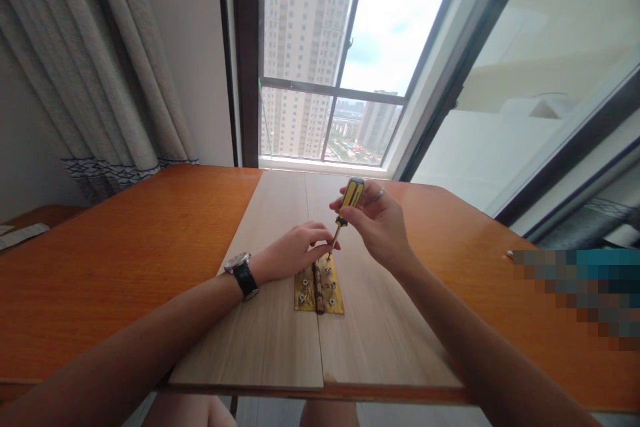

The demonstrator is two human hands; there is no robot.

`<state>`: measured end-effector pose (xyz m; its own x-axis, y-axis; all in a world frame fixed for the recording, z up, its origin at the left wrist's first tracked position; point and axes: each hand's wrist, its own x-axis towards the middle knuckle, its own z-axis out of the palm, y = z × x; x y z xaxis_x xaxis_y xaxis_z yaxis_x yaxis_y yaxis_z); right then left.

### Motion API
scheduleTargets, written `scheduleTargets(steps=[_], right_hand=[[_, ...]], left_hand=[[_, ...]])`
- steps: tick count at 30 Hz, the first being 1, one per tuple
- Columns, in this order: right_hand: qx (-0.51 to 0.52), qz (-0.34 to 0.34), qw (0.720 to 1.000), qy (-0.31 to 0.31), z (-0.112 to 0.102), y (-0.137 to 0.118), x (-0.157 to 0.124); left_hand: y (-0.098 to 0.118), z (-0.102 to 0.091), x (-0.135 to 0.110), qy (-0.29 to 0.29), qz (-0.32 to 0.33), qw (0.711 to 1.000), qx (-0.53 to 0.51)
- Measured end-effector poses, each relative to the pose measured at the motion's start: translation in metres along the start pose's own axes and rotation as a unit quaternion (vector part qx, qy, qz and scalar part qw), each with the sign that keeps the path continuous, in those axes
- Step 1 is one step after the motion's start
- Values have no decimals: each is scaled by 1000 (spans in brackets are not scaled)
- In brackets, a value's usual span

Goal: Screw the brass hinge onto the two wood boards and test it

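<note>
On the hinge [319,290]: screw-turning seemed underway.
Right hand [384,223]: closed round the screwdriver [353,193].
Left hand [295,250]: overlapped hinge's far end; hold unclear.
Next: likely needed steady turning.

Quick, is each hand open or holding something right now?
Left hand: by the screwdriver's tip; can't tell if it's pinching anything.
Right hand: closed, holding the screwdriver.

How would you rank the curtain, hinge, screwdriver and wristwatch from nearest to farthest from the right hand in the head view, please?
1. Screwdriver, in the right hand
2. Hinge, on the boards, lower left
3. Wristwatch, farther left
4. Curtain, far left
</note>
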<state>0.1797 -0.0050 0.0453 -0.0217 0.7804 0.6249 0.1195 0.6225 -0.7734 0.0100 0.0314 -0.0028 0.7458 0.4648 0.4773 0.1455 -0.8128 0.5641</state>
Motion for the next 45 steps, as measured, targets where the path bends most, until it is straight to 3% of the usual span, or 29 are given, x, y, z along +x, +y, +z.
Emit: scheduleTargets(steps=[7, 12, 18, 23, 28, 45], right_hand=[[6, -7, 1000, 10, 2, 2, -1], [13, -41, 999, -31, 0, -4, -4], [-57, -41, 996, -60, -5, -8, -3], [-45, -35, 998, -35, -7, 1, 0], [-22, -39, 999, -3, -6, 7, 1], [-59, -52, 997, -26, -4, 2, 0]], left_hand=[[-1, 0, 4, 5, -33, 999, -19], [-1, 0, 4, 0, -25, 999, -33], [0, -1, 3, -1, -23, 1000, -21], [-1, 1, 0, 5, -43, 998, 52], [-1, 1, 1, -29, -61, 996, 60], [3, 2, 2, -28, -53, 997, 41]])
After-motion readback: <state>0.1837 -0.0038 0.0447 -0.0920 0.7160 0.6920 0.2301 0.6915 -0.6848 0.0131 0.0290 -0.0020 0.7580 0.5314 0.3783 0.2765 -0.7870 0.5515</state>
